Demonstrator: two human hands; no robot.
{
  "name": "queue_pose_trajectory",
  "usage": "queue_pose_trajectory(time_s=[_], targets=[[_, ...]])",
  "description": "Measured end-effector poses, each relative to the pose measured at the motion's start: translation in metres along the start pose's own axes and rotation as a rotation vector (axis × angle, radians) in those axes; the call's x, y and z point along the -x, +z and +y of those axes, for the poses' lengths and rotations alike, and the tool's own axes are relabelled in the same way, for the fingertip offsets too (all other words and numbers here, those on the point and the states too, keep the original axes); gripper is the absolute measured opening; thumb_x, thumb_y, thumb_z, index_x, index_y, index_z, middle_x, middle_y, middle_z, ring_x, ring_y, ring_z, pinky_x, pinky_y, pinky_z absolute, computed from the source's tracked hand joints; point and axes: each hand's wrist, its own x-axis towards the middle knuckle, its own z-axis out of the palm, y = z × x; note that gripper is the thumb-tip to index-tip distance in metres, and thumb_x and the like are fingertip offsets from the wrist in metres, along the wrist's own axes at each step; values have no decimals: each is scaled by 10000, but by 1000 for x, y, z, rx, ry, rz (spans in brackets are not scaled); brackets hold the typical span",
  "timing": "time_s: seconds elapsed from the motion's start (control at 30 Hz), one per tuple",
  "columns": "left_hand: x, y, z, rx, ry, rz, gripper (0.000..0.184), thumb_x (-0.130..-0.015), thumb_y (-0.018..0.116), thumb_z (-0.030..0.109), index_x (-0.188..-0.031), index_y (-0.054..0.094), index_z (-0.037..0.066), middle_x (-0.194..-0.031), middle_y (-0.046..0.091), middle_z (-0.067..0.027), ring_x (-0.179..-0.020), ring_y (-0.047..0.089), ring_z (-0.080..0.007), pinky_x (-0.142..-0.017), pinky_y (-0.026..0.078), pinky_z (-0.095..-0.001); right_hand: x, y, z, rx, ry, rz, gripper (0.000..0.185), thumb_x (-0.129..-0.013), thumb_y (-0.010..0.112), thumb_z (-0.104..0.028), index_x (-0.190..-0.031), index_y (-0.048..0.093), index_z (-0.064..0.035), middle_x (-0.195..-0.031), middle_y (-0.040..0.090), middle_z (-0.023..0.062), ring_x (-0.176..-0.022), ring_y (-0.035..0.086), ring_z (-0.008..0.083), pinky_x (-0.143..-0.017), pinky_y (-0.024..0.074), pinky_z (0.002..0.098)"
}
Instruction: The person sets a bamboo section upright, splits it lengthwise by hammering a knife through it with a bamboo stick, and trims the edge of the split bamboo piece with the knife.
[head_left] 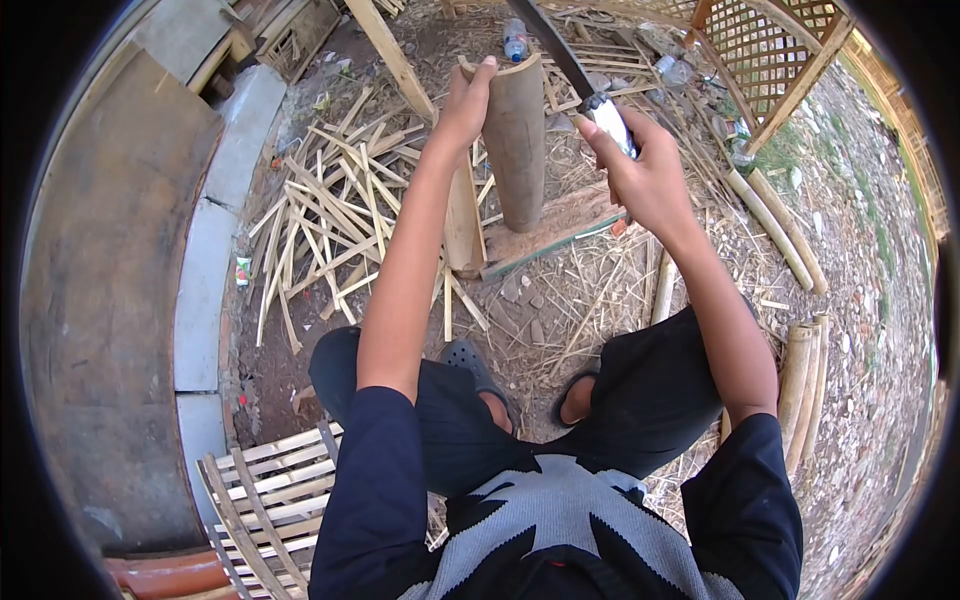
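A split length of bamboo [517, 150] stands upright with its lower end on a wooden board [570, 218]. My left hand [468, 105] is closed at its top left edge, the thumb near the rim; the other fingers are partly hidden. My right hand [645, 170] grips a machete [555, 48] by its handle, which has a shiny silver-white wrap. The dark blade points up and to the left, its tip out of view, passing just right of the bamboo's top. Another split bamboo piece [463, 225] stands just below my left hand, beside the board.
Many thin bamboo strips [330, 210] lie in a pile on the left. A plastic bottle [515, 40] is beyond the bamboo. Bamboo poles [775, 230] lie on the right, near a wooden lattice [775, 60]. A slatted bamboo rack [270, 500] sits at lower left.
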Motion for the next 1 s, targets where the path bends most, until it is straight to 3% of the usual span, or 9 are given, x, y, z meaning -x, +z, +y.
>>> queue_pose_trajectory(time_s=[0.1, 0.27, 0.37, 0.4, 0.53, 0.63, 0.73, 0.83, 1.0], targets=[[0, 0, -1, 6, 20, -2, 750, -972, 476, 525, -1406, 310, -64, -1402, 453, -247, -1328, 439, -289, -1112, 322, -396, 0, 2, -3, -21, -106, 79, 371, -920, 688, -312, -939, 649, 56, -643, 611, 71, -582, 542, 124, -540, 419, 312], [3, 1, 3, -5, 15, -16, 773, -970, 462, 540, -1422, 297, -65, -1419, 440, -260, -1345, 427, -298, -1121, 312, -395, 0, 3, 0, 208, -34, -39, 398, -919, 672, -334, -981, 656, 59, -724, 657, 175, -647, 629, 247, -614, 479, 381], [-3, -3, 0, -55, -80, -88, 1002, -894, 445, 679, -1575, 33, 70, -1616, 168, -212, -1475, 222, -394, -1109, 282, -630, 3, 5, -1, 214, 6, -63, 417, -919, 664, -348, -991, 659, 62, -748, 663, 210, -685, 654, 321, -650, 497, 413], [-3, -4, 1, -56, -73, -97, 1000, -892, 445, 678, -1575, 39, 71, -1618, 165, -210, -1476, 218, -394, -1107, 284, -630, 4, 6, -3, 191, 19, -61, 423, -919, 662, -353, -991, 660, 64, -752, 664, 218, -695, 659, 343, -659, 501, 422], [0, -5, 0, -56, -49, -93, 987, -889, 450, 671, -1574, 67, 73, -1616, 176, -206, -1477, 213, -393, -1103, 286, -629, 6, 9, 7, 115, -23, -44, 426, -952, 637, -402, -917, 656, 22, -594, 548, 44, -436, 486, 126, -410, 348, 266], [-10, -4, -10, -54, -72, -71, 973, -892, 451, 665, -1570, 84, 72, -1603, 203, -203, -1470, 225, -390, -1102, 284, -630, 7, 9, 9, 80, 52, -75, 423, -944, 646, -380, -929, 645, 43, -623, 595, 102, -533, 574, 180, -519, 455, 363], [-15, -5, -14, -60, -75, -67, 955, -898, 447, 659, -1565, 98, 70, -1590, 222, -204, -1463, 240, -389, -1103, 282, -631, 7, 4, -6, -276, 279, -154, 397, -967, 621, -387, -875, 616, -1, -574, 513, 14, -457, 496, 103, -426, 386, 298], [-14, -5, -13, -65, -79, -62, 944, -905, 441, 654, -1564, 103, 70, -1589, 219, -210, -1461, 245, -387, -1105, 277, -631, 0, 4, -6, -271, 168, -25, 379, -977, 608, -391, -858, 593, -32, -572, 480, -31, -418, 448, 63, -376, 331, 250], [-11, -4, -12, -62, -97, -45, 942, -909, 434, 656, -1562, 105, 62, -1590, 213, -216, -1463, 247, -380, -1107, 274, -629, -9, -11, -5, -23, 63, 29, 424, -958, 627, -406, -871, 634, 9, -596, 529, -1, -530, 466, 93, -496, 370, 294]])
